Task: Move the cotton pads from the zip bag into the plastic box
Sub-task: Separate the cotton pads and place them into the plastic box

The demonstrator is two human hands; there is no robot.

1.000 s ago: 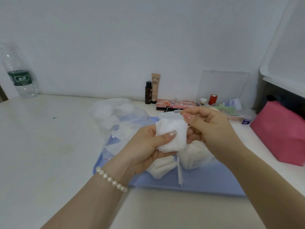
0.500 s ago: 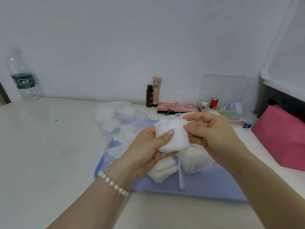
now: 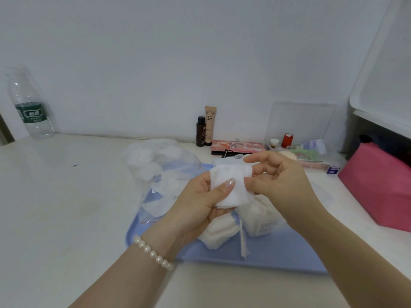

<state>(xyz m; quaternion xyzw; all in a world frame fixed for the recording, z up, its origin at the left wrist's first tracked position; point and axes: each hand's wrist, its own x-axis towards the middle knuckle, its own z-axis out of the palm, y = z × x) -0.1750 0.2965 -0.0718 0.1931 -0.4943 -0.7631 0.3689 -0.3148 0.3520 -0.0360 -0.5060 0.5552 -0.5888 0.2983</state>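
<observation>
My left hand (image 3: 200,196) grips a small stack of white square cotton pads (image 3: 233,192) above the blue tray (image 3: 278,256), with its thumb pressed across the front of the stack. The fingertips of my right hand (image 3: 282,181) pinch the stack's right edge. A crumpled clear zip bag (image 3: 160,174) with white pads inside lies on the tray's left part. Just behind the stack shows the rim of a clear plastic box (image 3: 222,162), mostly hidden by the pads and my hands. Two white packs (image 3: 262,221) lie on the tray under my hands.
A water bottle (image 3: 31,112) stands far left by the wall. A dark bottle (image 3: 200,132), a BB tube (image 3: 210,125), a pink palette (image 3: 238,146) and a clear organiser of small items (image 3: 311,150) line the back. A pink pouch (image 3: 378,185) sits at the right.
My right hand's fingers slid from the top of the stack down to its right edge. My left hand kept its grip and the stack stayed in place.
</observation>
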